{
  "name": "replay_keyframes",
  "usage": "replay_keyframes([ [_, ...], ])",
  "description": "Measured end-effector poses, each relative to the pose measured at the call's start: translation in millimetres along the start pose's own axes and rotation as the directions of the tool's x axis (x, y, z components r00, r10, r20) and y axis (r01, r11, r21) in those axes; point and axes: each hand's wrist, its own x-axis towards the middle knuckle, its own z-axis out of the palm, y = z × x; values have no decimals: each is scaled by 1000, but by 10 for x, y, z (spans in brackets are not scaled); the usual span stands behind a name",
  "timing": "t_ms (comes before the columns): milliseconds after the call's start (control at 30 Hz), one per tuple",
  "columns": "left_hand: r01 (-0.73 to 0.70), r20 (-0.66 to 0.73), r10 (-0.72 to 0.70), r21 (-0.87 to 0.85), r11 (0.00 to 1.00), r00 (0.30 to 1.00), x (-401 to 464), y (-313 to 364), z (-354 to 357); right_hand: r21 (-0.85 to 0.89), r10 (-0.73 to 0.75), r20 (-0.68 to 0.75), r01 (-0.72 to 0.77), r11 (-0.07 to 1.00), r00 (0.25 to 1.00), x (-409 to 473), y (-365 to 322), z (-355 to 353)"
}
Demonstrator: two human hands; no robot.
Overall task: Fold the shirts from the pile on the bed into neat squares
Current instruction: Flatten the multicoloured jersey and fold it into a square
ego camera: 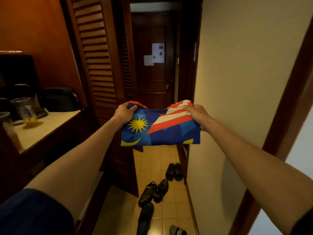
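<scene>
Two hands hold a folded shirt (160, 128) out at arm's length above a tiled floor (176, 209) in a narrow hallway. The left hand (124, 113) grips the shirt's upper left corner with fingers curled over the edge, and the right hand (199, 115) grips the upper right corner the same way. The shirt is blue with a yellow star and crescent and red and white stripes, and it hangs as a compact rectangle between the hands. On the worktop (50, 122) at the left stands a clear plastic cup (25, 108) with a little yellow liquid at its bottom; what the other cups near it hold is too blurred to tell. Several dark shoes (153, 192) lie on the floor below the shirt.
</scene>
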Motion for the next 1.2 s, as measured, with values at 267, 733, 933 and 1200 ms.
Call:
replay_keyframes([
  [267, -37, 70, 37, -8, 999, 997, 1812, -189, 587, 7, 49, -51, -48, 999, 998, 1861, 131, 138],
  [733, 37, -84, -34, 37, 999, 996, 5036, -714, 1367, -77, -26, 65, 31, 997, 998, 5585, 189, 597],
  [933, 124, -177, -119, 16, 992, 977, 6345, -1239, 1795, -116, -23, 95, 34, 993, 995, 7190, 321, 955],
  [1200, 270, -313, -260, -13, 963, 913, 7736, -1950, 1466, -210, -112, 261, 170, 963, 959, 8918, 235, 2016],
])
